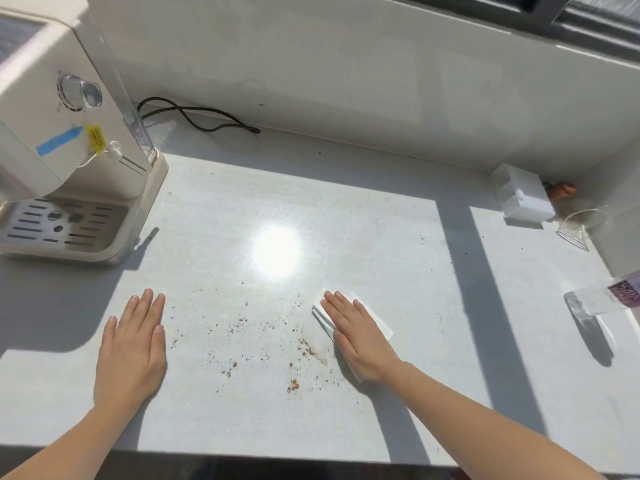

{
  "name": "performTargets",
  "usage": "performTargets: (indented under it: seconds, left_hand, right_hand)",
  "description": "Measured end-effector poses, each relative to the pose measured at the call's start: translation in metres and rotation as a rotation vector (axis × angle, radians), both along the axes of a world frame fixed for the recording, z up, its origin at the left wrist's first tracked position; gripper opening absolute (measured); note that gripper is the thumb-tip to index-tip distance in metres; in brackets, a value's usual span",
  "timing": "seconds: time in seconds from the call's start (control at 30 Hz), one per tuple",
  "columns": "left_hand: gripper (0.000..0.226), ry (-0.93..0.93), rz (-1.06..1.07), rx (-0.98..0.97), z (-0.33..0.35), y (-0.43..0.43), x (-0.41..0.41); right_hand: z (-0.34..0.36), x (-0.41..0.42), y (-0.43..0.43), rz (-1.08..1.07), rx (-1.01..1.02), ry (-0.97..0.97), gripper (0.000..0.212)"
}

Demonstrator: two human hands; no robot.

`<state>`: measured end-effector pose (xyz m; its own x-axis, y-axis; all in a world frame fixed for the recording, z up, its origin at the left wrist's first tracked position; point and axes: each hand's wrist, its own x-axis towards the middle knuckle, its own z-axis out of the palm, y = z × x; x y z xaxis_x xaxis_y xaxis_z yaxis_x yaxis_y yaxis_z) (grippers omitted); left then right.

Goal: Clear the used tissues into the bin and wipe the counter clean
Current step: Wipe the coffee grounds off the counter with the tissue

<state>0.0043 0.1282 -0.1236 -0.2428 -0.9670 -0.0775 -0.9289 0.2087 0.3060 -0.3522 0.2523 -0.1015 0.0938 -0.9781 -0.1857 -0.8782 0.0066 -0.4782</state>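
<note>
A folded white tissue (375, 322) lies flat on the pale counter (242, 209), right of centre. My right hand (356, 336) presses down on it with straight fingers, covering most of it. My left hand (133, 344) rests flat on the bare counter to the left, palm down, holding nothing. Brown crumbs and specks (263, 344) are scattered on the counter between the two hands, thickest just left of the tissue. No bin is in view.
A cream coffee machine (69, 150) with a drip tray stands at the back left, its black cable (197, 119) lying along the wall. A white box (523, 197) and clear plastic wrapping (581, 226) sit in the far right corner. A clear bottle (602, 299) lies at the right edge.
</note>
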Motion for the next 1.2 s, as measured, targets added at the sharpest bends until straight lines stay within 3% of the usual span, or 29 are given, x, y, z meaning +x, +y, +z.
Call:
performTargets:
  seconds: [0.13, 0.23, 0.4, 0.6, 1.07, 1.2]
  left_hand:
    - [0.058, 0.009, 0.001, 0.005, 0.001, 0.000, 0.000]
    - [0.058, 0.010, 0.008, 0.011, 0.002, 0.001, 0.000]
    - [0.059, 0.012, 0.005, 0.012, 0.004, -0.001, -0.002]
    - [0.059, 0.042, 0.005, 0.017, 0.007, 0.000, -0.003]
    - [0.058, 0.096, -0.021, 0.030, 0.004, -0.002, 0.002]
    - [0.058, 0.103, -0.029, 0.021, 0.003, -0.002, 0.003]
  right_hand:
    - [-0.002, -0.042, 0.021, -0.408, -0.044, -0.007, 0.051]
    - [-0.002, -0.064, 0.045, -0.561, 0.000, 0.054, 0.057]
    - [-0.011, -0.056, 0.098, -0.551, 0.082, 0.261, 0.060]
    - [-0.011, -0.001, 0.105, -0.605, 0.119, 0.271, 0.061]
    - [-0.011, 0.151, 0.061, -0.453, 0.061, 0.236, 0.062]
    - [-0.015, 0.183, 0.054, -0.298, 0.034, 0.225, 0.063]
